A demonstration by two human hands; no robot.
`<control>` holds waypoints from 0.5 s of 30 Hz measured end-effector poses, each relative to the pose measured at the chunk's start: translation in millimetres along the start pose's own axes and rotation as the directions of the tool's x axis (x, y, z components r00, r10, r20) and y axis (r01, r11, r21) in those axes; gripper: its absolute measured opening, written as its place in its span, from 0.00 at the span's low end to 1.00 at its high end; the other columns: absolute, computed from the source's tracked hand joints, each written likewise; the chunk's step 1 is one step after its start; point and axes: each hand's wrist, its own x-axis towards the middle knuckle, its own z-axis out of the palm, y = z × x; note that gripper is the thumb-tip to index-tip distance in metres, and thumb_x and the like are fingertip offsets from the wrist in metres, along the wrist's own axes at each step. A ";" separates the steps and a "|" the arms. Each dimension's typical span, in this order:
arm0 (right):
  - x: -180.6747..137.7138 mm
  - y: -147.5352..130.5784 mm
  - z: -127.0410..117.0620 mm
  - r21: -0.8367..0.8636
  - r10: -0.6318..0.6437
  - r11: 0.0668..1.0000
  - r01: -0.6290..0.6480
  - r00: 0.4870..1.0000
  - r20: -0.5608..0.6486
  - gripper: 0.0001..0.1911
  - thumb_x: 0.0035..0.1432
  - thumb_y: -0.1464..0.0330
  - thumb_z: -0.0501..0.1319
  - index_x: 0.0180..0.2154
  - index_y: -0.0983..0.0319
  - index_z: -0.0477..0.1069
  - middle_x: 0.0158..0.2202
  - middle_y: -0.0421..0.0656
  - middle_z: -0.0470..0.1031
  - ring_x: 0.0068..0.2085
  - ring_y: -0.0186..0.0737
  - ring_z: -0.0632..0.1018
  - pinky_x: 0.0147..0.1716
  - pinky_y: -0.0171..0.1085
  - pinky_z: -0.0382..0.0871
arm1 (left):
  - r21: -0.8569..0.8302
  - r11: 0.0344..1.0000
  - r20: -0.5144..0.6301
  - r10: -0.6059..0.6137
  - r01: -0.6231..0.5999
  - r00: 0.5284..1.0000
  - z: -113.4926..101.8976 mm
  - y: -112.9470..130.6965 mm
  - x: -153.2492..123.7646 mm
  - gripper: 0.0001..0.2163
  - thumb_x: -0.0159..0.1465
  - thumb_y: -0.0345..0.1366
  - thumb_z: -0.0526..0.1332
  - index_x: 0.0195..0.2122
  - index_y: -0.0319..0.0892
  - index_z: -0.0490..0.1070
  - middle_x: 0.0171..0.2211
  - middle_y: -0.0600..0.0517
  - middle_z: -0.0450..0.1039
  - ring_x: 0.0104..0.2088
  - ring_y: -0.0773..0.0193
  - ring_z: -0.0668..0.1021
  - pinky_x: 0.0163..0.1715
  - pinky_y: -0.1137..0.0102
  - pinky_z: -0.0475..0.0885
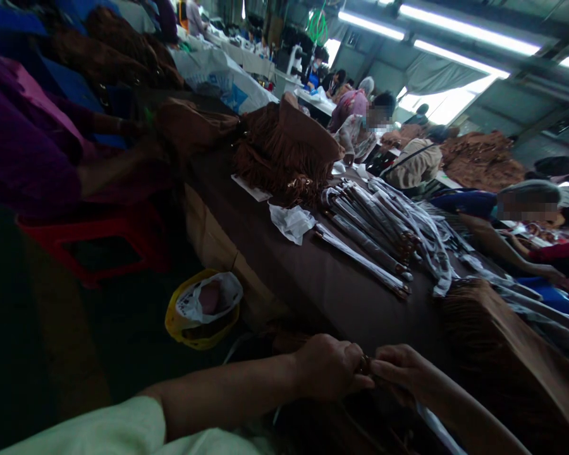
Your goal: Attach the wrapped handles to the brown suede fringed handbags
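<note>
At the near edge of the table my left hand (329, 366) is closed, its thumb and fingers pinching a small brass-coloured metal fitting (364, 363). My right hand (401, 370) meets it from the right, fingertips closed on the same fitting. Below the right wrist runs a pale wrapped strip (439, 426); whether it joins the fitting I cannot tell. Dark brown material lies under my hands, mostly in shadow. To the right rests a brown fringed suede piece (526, 341), likely a bag.
Straps in white wrapping (370, 221) lie bundled on the dark table (284, 272), beside crumpled white paper (293, 222). Brown fringed bags (289, 139) are piled beyond. On the floor stand a yellow bin (201, 338) and a red stool (95, 237) with a seated person in purple. Co-workers sit along the right.
</note>
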 end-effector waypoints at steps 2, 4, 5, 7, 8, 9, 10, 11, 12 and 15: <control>-1.6 -13.3 7.3 -0.311 0.002 0.949 -0.056 0.985 -0.172 0.20 0.58 0.56 0.56 0.21 0.61 0.65 0.13 0.35 0.63 0.15 0.29 0.63 0.15 0.29 0.49 | 0.097 0.995 0.039 -0.023 0.019 0.999 0.6 3.7 1.9 0.16 0.68 0.48 0.49 0.39 0.39 0.64 0.32 0.48 0.73 0.29 0.59 0.78 0.21 0.69 0.70; -5.4 -27.5 20.6 -0.623 -0.082 0.769 -0.145 0.944 -0.319 0.16 0.59 0.64 0.55 0.22 0.62 0.69 0.18 0.41 0.71 0.20 0.34 0.71 0.18 0.31 0.53 | 0.162 0.987 0.057 -0.012 0.002 0.998 2.1 6.3 4.9 0.11 0.69 0.42 0.48 0.39 0.41 0.64 0.33 0.49 0.72 0.28 0.59 0.78 0.20 0.69 0.69; -7.6 -33.4 28.0 -0.731 -0.137 0.652 -0.202 0.917 -0.376 0.14 0.59 0.69 0.55 0.23 0.62 0.71 0.21 0.43 0.74 0.23 0.37 0.74 0.21 0.33 0.56 | 0.169 0.986 0.060 -0.013 0.003 0.998 3.2 6.8 6.3 0.10 0.69 0.40 0.48 0.39 0.41 0.64 0.33 0.49 0.72 0.28 0.60 0.78 0.20 0.69 0.69; -12.1 -40.8 38.6 -0.833 -0.215 0.496 -0.246 0.894 -0.392 0.14 0.57 0.77 0.52 0.29 0.62 0.75 0.28 0.47 0.78 0.29 0.41 0.78 0.26 0.35 0.60 | 0.144 0.989 0.047 -0.041 0.034 0.998 5.5 6.3 8.1 0.10 0.68 0.39 0.48 0.38 0.40 0.64 0.32 0.50 0.72 0.27 0.61 0.78 0.21 0.70 0.70; -14.2 -42.2 40.0 -0.844 -0.235 0.484 -0.231 0.895 -0.379 0.15 0.56 0.79 0.51 0.30 0.62 0.75 0.29 0.48 0.79 0.31 0.42 0.78 0.28 0.36 0.61 | 0.119 0.991 0.029 -0.060 0.056 0.998 6.5 5.1 8.1 0.11 0.69 0.40 0.48 0.37 0.40 0.64 0.32 0.50 0.72 0.28 0.61 0.78 0.21 0.69 0.70; -16.0 -42.2 38.4 -0.834 -0.240 0.518 -0.189 0.904 -0.354 0.15 0.57 0.78 0.51 0.31 0.62 0.75 0.30 0.47 0.79 0.31 0.42 0.78 0.29 0.36 0.62 | 0.092 0.993 0.007 -0.070 0.069 0.998 7.3 3.5 7.6 0.12 0.68 0.43 0.48 0.37 0.40 0.63 0.32 0.49 0.73 0.28 0.60 0.78 0.22 0.69 0.70; -17.3 -40.9 34.0 -0.796 -0.229 0.591 -0.133 0.918 -0.324 0.14 0.59 0.76 0.51 0.30 0.62 0.74 0.28 0.45 0.78 0.30 0.40 0.78 0.28 0.35 0.62 | 0.063 0.995 -0.017 -0.072 0.072 0.997 7.7 1.5 6.5 0.14 0.68 0.45 0.49 0.38 0.39 0.63 0.32 0.49 0.73 0.29 0.60 0.79 0.23 0.69 0.71; -18.2 -38.6 27.6 -0.718 -0.200 0.693 -0.063 0.940 -0.275 0.13 0.61 0.71 0.52 0.29 0.61 0.73 0.26 0.44 0.77 0.27 0.38 0.76 0.26 0.34 0.62 | 0.031 0.997 -0.041 -0.065 0.066 0.997 7.6 -0.6 5.2 0.15 0.68 0.47 0.50 0.39 0.39 0.63 0.32 0.49 0.74 0.30 0.59 0.79 0.24 0.69 0.71; -18.3 -35.2 20.1 -0.599 -0.168 0.801 0.006 0.962 -0.215 0.15 0.62 0.66 0.52 0.27 0.62 0.72 0.23 0.42 0.75 0.25 0.36 0.75 0.24 0.33 0.61 | -0.006 0.999 -0.066 -0.051 0.050 0.997 6.9 -2.8 3.7 0.16 0.67 0.49 0.50 0.39 0.39 0.63 0.32 0.49 0.74 0.31 0.59 0.79 0.25 0.69 0.72; -15.0 -21.6 2.1 -0.092 -0.115 0.989 0.115 0.993 0.006 0.21 0.59 0.52 0.55 0.28 0.64 0.70 0.19 0.39 0.70 0.20 0.31 0.70 0.19 0.30 0.60 | -0.133 0.990 -0.148 0.018 -0.038 0.989 2.0 -8.3 0.1 0.18 0.67 0.50 0.51 0.43 0.39 0.62 0.33 0.48 0.76 0.33 0.60 0.80 0.29 0.70 0.72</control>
